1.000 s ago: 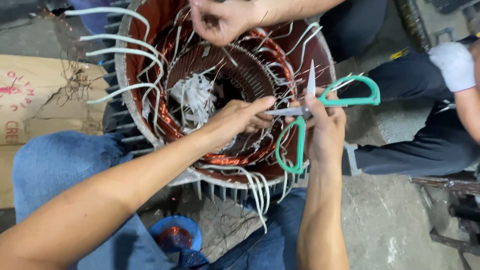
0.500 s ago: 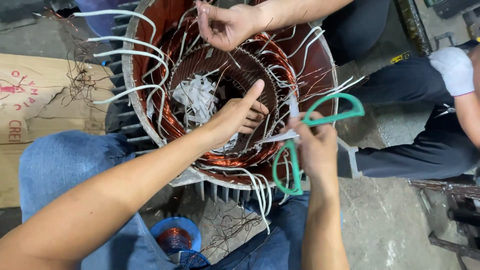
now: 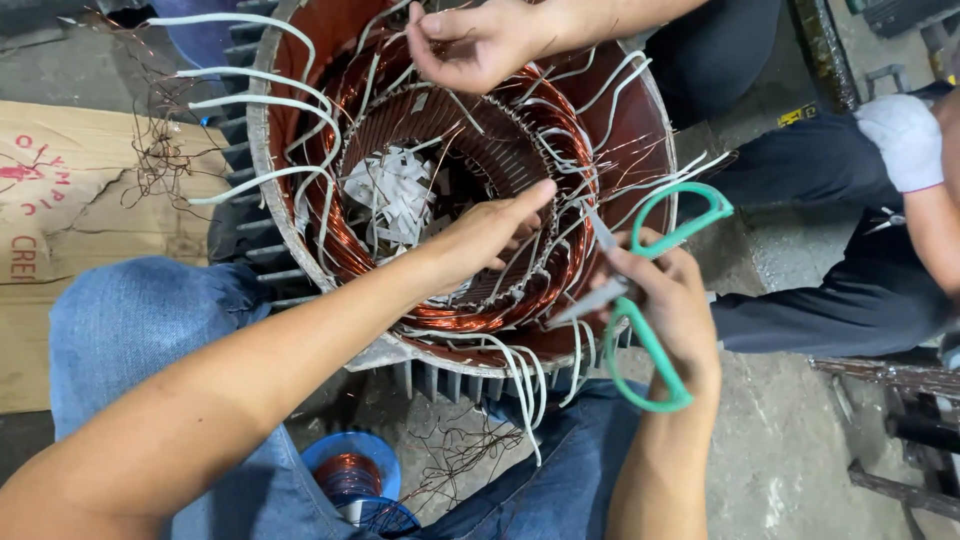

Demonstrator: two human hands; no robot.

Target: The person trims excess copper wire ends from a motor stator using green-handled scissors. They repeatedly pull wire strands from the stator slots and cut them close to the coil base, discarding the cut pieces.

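Even daylight, soft shadows, sharp focus throughout.

The bore of the stator [image 3: 470,160] is partly taken up by the left hand [image 3: 490,235], which reaches in over the near rim, and by a wad of white paper strips [image 3: 395,195] at its middle; open room is left only between these and the far wall. The far rim is blocked by another person's hand [image 3: 480,40]. The right rim is crowded by the right hand [image 3: 665,300] and the green-handled scissors [image 3: 650,300], whose blades are parted. White sleeved leads [image 3: 250,105] stick out on the left and hang over the near edge. A blue spool of copper wire [image 3: 350,480] stands between the knees.
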